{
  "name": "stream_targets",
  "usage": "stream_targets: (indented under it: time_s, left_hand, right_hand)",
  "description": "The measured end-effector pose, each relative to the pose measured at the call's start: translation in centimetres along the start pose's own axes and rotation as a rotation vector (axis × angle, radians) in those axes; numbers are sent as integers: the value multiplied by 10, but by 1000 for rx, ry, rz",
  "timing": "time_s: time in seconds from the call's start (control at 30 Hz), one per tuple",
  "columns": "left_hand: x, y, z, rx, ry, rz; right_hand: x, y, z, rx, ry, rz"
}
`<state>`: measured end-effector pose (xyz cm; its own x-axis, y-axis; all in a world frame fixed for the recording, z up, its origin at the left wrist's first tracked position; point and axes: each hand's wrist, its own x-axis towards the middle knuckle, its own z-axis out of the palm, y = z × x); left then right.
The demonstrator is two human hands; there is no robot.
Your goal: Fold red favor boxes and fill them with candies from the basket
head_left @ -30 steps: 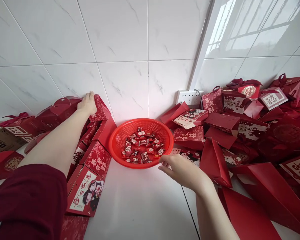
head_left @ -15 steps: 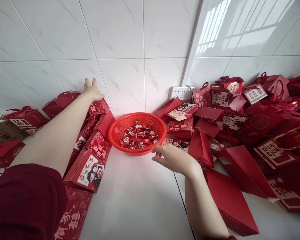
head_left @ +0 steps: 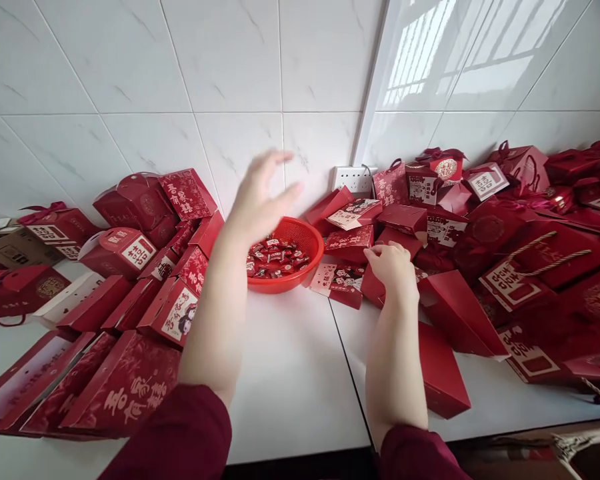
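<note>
My left hand (head_left: 263, 200) is raised above the back left of a red plastic colander (head_left: 317, 250), thumb and fingers apart and a little blurred, holding nothing. Several small wrapped candies (head_left: 285, 257) with red wrappers lie in the colander, partly hidden by my left wrist. To the right, my right hand (head_left: 393, 267) reaches into a pile of red cardboard boxes, its fingers closed on the top of a plain red gift box (head_left: 373, 287). Hand and wrist cover most of that box. Beside it lies a box with a printed cartoon couple (head_left: 343, 280).
Rows of red printed boxes (head_left: 125, 387) stand at the left, with a tilted box (head_left: 187, 193) against the tiled wall. More red boxes and rope-handled bags (head_left: 525, 267) crowd the right side. A white power strip (head_left: 353, 179) sits by the wall. The white table's (head_left: 290, 400) front edge shows below.
My left hand has moved right, from the tilted box at the wall to above the colander. My right hand has gone from the colander's edge to the red box on the right.
</note>
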<state>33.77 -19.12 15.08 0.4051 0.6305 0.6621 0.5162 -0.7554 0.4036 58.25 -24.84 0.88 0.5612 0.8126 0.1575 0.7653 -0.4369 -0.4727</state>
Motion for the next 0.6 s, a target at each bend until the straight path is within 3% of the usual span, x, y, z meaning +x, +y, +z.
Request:
stream_targets:
  time_s: [0.07,0.13,0.2,0.27,0.5,0.6]
  left_hand:
    - [-39,9,1,-223,-162,39]
    - [-69,11,-3,-396,-428,29]
    - [-88,8,-11,-489,-652,9]
    - [-97,1,-18,-510,-766,-18]
    - [-104,-32,-19,-424,-766,-174]
    - [-102,-46,-15,-343,-723,-240]
  right_hand:
    - [9,5,10,-13,-24,79]
    - [15,8,17,-32,-56,155]
    - [18,11,18,-48,-95,204]
    - [20,13,18,-63,-123,225]
    - [25,9,25,-97,-205,263]
    - [17,0,13,-88,-183,241]
